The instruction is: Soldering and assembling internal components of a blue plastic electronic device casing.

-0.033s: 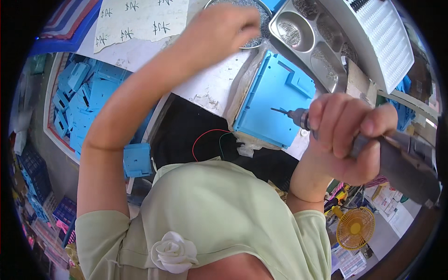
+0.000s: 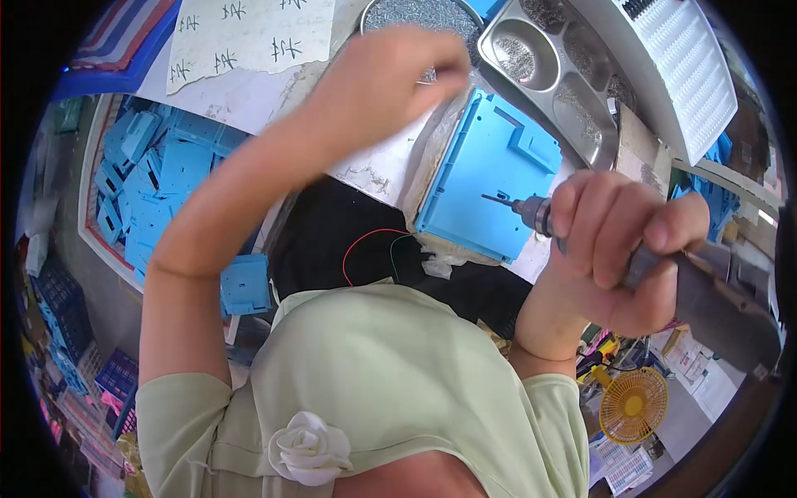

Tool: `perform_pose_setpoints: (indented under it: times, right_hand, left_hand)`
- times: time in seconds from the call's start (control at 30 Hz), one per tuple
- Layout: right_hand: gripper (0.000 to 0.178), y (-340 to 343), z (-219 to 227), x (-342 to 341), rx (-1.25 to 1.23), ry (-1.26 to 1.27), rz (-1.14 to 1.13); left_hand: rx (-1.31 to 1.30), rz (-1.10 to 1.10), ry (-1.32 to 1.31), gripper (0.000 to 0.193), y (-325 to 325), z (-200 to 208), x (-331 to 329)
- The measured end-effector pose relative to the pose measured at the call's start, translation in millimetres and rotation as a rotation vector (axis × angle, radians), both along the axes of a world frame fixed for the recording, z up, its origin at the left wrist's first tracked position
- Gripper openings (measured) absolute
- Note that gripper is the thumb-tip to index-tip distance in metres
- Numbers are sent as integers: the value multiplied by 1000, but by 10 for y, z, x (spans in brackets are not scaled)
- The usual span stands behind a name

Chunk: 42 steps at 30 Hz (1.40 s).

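Note:
My right hand point(image 2: 618, 249) is wrapped round a dark grey electric screwdriver point(image 2: 714, 303). Its thin bit points left over a light blue plastic panel point(image 2: 481, 183), apart from the surface. The panel lies tilted on a worn, padded base. My left hand point(image 2: 398, 75) is between the panel's upper left corner and a round metal bowl point(image 2: 419, 15) full of small screws. Its thumb and fingers are brought together in a pinch, slightly blurred; anything between the fingertips is too small to make out.
Right of the bowl lies a metal compartment tray point(image 2: 548, 29) with small metal parts. A white ribbed tray point(image 2: 677, 83) stands beyond it. At left, a crate point(image 2: 90, 195) holds several blue plastic parts. Paper point(image 2: 249, 41) covers the upper left table. A yellow fan point(image 2: 633, 405) is at lower right.
My left hand has moved slightly down and right, away from the screw bowl and nearer to the blue panel. The right hand with the electric screwdriver has hardly shifted.

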State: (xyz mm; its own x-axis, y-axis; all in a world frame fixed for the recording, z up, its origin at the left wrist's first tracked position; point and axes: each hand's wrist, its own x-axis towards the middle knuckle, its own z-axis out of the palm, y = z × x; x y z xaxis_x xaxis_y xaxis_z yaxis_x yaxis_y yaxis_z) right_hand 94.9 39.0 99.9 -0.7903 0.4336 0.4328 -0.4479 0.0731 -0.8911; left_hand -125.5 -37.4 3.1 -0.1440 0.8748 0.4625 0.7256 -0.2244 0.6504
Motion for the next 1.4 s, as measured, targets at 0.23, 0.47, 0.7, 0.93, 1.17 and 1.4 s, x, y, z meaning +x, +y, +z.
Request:
perform_pose_setpoints:
  times: [0.23,0.47,0.7,0.93,1.17,1.4]
  right_hand:
    - [23,-101,17,44,-29,15,110]
    - [23,-160,5,16,-26,35,109]
    - [24,-350,-96,6,-94,17,-18]
    - [25,-645,-305,-16,-190,-24,-97]
    - [20,-704,-527,-130,30,-4,-122]
    - [34,-153,-60,588,43,75,-141]
  left_hand:
    - [15,-104,-309,26,-725,-1,627]
    - [110,-122,-311,31,-786,-45,666]
    - [104,-216,-270,62,-865,-136,625]
    - [17,-49,-249,85,-919,-123,313]
    - [99,-6,-104,59,-730,-178,378]
    - [101,-327,-14,33,-170,-9,790]
